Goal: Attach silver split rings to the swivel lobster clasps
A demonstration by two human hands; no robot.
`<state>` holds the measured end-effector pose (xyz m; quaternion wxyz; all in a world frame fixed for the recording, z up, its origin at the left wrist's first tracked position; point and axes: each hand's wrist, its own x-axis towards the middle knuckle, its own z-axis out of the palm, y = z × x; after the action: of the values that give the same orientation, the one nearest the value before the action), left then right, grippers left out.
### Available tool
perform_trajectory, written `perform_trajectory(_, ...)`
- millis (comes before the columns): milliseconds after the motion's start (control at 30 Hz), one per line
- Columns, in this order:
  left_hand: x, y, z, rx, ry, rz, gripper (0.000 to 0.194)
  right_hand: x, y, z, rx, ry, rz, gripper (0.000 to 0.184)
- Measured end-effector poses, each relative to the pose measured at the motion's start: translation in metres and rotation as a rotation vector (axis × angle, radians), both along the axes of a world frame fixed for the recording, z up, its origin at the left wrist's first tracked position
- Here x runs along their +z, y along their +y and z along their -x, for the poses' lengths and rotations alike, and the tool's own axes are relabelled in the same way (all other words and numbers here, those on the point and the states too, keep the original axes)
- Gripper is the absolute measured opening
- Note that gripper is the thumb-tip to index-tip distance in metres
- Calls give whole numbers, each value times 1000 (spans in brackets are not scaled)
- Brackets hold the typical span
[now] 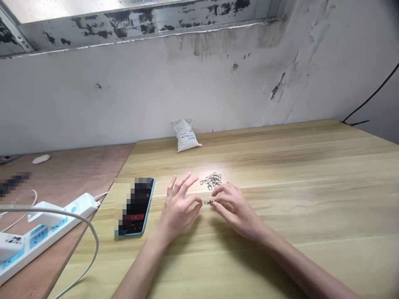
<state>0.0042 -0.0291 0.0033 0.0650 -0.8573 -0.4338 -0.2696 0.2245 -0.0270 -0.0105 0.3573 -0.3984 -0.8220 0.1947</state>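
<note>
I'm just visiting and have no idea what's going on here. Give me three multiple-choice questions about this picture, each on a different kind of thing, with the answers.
1. Where is the pile of small metal rings?
A) On the power strip
B) On the wooden table, just beyond the left hand and right hand
C) Inside the white bag

2. What colour is the edge of the phone?
A) Light blue
B) Red
C) Yellow

3. What state are the hands in?
A) Wearing gloves
B) Wearing mittens
C) Bare

Answers:
1. B, because the pile lies on the tabletop just past the fingertips.
2. A, because a light blue rim runs along the phone's side.
3. C, because skin shows on the fingers and forearms.
</note>
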Motion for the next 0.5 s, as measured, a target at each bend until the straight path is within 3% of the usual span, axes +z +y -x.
perform_trajectory(100, -1, 9, 24, 87, 9, 97, 28, -7, 9, -9, -86, -60, -101, 17)
perform_trajectory(200, -1, 16, 50, 265, 0, 142, 27, -12, 19, -17, -166, -116, -146, 17)
perform_trajectory(400, 1, 17, 72, 268, 92, 260, 20, -14, 26, -19, -269, -167, -179, 20)
perform_trajectory(500, 1, 16, 71, 235, 96, 281, 16, -7, 24, -24, -233, -178, -159, 17)
